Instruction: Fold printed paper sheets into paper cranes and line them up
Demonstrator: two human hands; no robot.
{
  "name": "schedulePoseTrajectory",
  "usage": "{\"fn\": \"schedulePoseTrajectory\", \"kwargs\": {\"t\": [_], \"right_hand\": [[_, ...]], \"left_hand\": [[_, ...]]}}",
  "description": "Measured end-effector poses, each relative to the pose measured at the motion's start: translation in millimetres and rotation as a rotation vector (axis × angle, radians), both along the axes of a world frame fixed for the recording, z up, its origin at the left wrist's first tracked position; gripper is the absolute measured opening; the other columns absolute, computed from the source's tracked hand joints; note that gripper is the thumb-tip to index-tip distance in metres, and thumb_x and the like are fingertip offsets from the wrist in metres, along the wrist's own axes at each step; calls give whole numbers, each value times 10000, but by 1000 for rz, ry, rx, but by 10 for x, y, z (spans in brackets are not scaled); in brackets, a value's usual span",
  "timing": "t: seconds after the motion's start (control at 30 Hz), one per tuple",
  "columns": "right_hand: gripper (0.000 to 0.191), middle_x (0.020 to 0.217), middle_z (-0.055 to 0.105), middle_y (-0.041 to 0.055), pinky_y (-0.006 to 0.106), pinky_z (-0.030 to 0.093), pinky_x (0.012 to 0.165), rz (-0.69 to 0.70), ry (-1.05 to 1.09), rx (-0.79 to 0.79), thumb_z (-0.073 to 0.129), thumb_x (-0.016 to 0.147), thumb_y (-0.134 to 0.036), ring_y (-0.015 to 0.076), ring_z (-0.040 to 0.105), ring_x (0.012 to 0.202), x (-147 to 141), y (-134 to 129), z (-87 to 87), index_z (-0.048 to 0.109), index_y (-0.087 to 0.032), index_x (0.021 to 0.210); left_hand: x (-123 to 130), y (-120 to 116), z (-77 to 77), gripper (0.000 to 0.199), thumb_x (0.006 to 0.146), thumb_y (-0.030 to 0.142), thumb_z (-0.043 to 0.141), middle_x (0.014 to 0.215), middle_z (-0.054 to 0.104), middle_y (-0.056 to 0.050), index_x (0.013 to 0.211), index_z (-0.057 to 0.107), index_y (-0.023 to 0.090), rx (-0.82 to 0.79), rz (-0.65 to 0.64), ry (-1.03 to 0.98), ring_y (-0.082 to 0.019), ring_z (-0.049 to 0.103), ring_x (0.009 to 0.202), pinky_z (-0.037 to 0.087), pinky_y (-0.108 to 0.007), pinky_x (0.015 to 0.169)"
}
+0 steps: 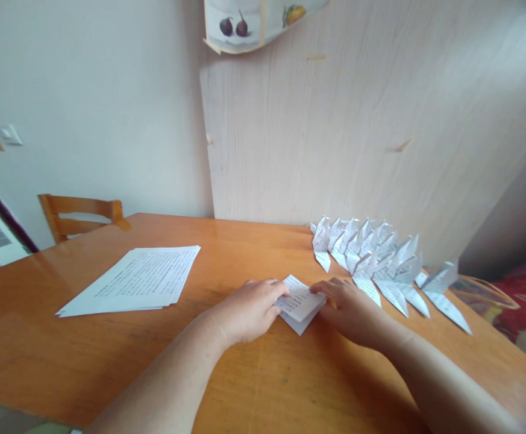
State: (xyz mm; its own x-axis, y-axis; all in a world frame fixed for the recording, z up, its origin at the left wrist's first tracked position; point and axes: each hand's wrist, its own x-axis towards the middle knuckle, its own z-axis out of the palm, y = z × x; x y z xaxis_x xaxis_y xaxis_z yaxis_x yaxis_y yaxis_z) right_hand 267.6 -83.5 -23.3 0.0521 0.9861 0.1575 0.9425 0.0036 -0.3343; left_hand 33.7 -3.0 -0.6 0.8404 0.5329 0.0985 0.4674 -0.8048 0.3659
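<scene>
On desk (263, 380), near middle: left hand (254, 308), right hand (341, 302) pinch folded paper (297, 299) by opposite edges.
Far right: paper models (366, 265).
Left: printed sheets (136, 283).

left grip (250, 310), right grip (350, 307): on folded paper (299, 302) | sheets (136, 280): left | paper shapes (366, 266): right

From your head, the camera looks forward and down across the table (244, 247) toward the wall (91, 90). Your left hand (251, 310) and right hand (346, 308) are near.
</scene>
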Motion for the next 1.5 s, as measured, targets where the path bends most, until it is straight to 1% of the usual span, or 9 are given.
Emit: {"fn": "schedulePoseTrajectory", "kwargs": {"t": [0.2, 0.43, 0.6, 0.73, 0.83, 1.0, 1.17, 1.37, 1.5], "right_hand": [[406, 1232, 655, 90, 415, 432, 957, 93, -25, 23, 570, 792, -186, 280, 591, 1101, -98, -64, 74, 692, -229, 1177], [272, 1118, 694, 60, 383, 455, 922, 271, 16, 20, 588, 824, -206, 243, 614, 1023, -241, -133, 143, 704, -246, 1067], [382, 1283, 647, 89, 433, 428, 1000, 280, 26, -2, 618, 791, -222, 276, 582, 1160, -259, -138, 161, 678, -228, 1168], [439, 1333, 623, 106, 437, 423, 1014, 274, 28, -28, 633, 788, -244, 289, 575, 1191, -241, -123, 160, 666, -217, 1225], [462, 1298, 646, 98, 429, 435, 995, 267, 44, -27, 649, 790, -257, 283, 595, 1150, -228, -114, 153, 651, -219, 1251], [415, 1135, 707, 56, 384, 476, 895, 278, 77, -43, 655, 806, -269, 255, 637, 1004, -223, -122, 170, 658, -236, 1220], [365, 1109, 718, 54, 379, 468, 892, 272, 109, -44, 657, 838, -320, 247, 641, 986, -232, -135, 191, 676, -240, 1194], [319, 1076, 727, 54, 363, 474, 851, 274, 126, -59, 649, 837, -296, 242, 643, 950, -258, -132, 210, 703, -259, 1150], [358, 1064, 728, 68, 368, 469, 847, 266, 130, -70, 657, 826, -288, 250, 638, 952, -263, -131, 220, 698, -248, 1179]], "left_hand": [[9, -2, 9, 310, 931, 202, 494, 1233, 661, -37, 1219, 592, 261, 8, 8, 24, -245, 613, 1116, 460, -375, 949], [0, 29, -37, 352, 902, 159, 480, 1203, 671, -34, 1210, 601, 278, -9, -3, -10, -230, 628, 1086, 480, -342, 922], [11, 41, -35, 379, 874, 152, 498, 1197, 660, -35, 1218, 589, 281, -32, -23, -39, -223, 623, 1071, 492, -319, 887], [10, 43, -26, 438, 840, 140, 520, 1224, 645, -40, 1255, 558, 274, -57, -18, -30, -223, 615, 1088, 491, -317, 901], [6, 42, -25, 456, 827, 136, 524, 1239, 637, -44, 1263, 547, 267, -78, -15, -29, -224, 608, 1112, 488, -316, 916], [8, 47, -22, 472, 816, 164, 552, 1237, 636, -49, 1275, 542, 272, -113, -7, -22, -230, 612, 1105, 491, -321, 916], [6, 47, 6, 432, 796, 253, 630, 1172, 655, -49, 1224, 577, 269, -108, -39, 1, -245, 623, 1052, 498, -317, 858], [3, 13, 84, 427, 794, 376, 697, 1171, 667, -46, 1194, 603, 259, -86, -50, 24, -265, 622, 1061, 487, -331, 845], [5, 10, 81, 409, 816, 404, 694, 1174, 669, -48, 1189, 612, 257, -79, -46, 20, -259, 624, 1059, 483, -318, 828]]}}
